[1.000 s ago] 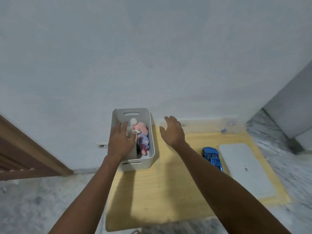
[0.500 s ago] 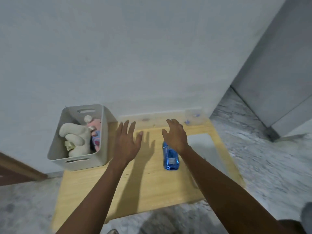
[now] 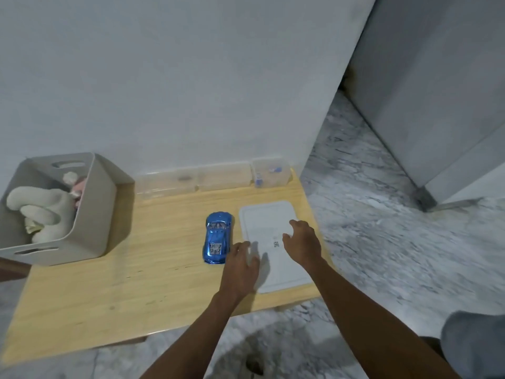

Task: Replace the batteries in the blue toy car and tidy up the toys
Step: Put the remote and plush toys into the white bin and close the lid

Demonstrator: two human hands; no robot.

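Bin: I see a grey bin point(image 3: 93, 214) with handle slots at the table's point(image 3: 109, 291) far-left corner, tilted in my wide view. Inside lie a cream plush toy point(image 3: 41, 214) and something pink point(image 3: 79, 187) behind it, mostly hidden.
Clear boxes: a row of clear boxes point(image 3: 269, 172) stands along the wall at the table's back edge; the right one holds something small and blue, too blurred for me to name.
Lid: a flat white lid point(image 3: 269, 217) lies on the table's right side, just beside the car.
Left hand point(image 3: 240, 272): fingers relaxed and slightly spread, holding nothing; it sits over the lid's left edge, just beside the car's near end. Whether it touches the lid I cannot tell.
Right hand point(image 3: 302, 242): fingers loosely curved, empty, over the lid's middle; contact unclear.
Blue toy car point(image 3: 217, 237): on the table between bin and lid, on its wheels, long axis running from me toward the wall. I cannot tell which end is the front.
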